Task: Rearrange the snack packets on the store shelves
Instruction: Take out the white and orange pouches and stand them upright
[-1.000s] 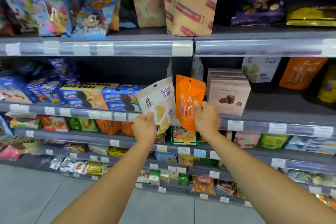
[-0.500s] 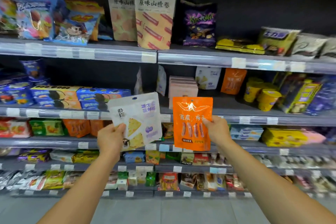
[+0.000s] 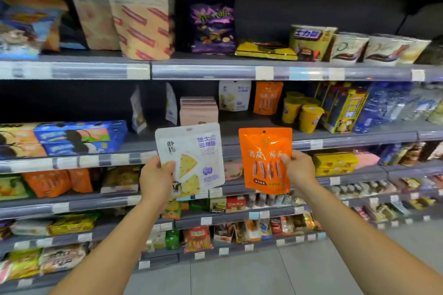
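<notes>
On my left hand the fingers pinch the lower left edge of the white cheese pouch, thumb on the front and the rest hidden behind it. On my right hand the fingers grip the right edge of the orange plum pouch the same way. Both pouches stand upright, faces toward me, side by side with a clear gap between them, held in the air in front of the middle shelf and not touching it. Both forearms reach up and forward from the bottom corners, wrists level.

Behind the pouches the shelf carries a stack of pink boxes. Right of the stack, a matching white pouch and a matching orange pouch stand at the back, with bare shelf in front of them. Yellow cups close that stretch on the right. Blue biscuit boxes sit well to the left.
</notes>
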Available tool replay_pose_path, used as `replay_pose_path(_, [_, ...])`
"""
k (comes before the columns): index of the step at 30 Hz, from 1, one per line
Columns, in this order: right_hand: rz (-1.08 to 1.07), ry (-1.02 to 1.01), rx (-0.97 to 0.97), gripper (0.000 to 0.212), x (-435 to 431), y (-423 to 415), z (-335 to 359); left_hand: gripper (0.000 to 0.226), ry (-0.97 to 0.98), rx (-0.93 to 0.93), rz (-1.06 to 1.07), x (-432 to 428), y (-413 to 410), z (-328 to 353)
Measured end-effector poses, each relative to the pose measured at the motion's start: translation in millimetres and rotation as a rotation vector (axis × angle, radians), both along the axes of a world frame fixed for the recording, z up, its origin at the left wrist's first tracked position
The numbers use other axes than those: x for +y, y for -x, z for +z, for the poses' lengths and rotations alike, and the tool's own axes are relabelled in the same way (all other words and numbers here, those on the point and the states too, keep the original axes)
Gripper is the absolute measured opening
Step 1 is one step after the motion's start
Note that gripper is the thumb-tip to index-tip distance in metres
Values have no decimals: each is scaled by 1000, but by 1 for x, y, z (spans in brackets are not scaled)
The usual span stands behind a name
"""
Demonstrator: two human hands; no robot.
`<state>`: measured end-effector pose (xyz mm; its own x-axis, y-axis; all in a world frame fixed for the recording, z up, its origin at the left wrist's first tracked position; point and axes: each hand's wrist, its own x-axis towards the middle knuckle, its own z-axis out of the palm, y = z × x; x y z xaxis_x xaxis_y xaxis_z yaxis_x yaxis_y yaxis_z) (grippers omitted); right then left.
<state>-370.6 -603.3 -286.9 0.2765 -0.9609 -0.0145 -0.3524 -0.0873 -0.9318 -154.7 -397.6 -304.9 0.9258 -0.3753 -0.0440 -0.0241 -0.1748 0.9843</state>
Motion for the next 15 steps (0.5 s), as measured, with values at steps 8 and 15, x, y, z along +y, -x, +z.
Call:
replay_pose_path(8, [-17,-72,-79,20,-119,14,-1,23,1,19,-80,-117,34,-1])
replay_pose_path(15, [89,-38,-31,14,-245,-15,1,23,-34,-40,12,-218,41,-1])
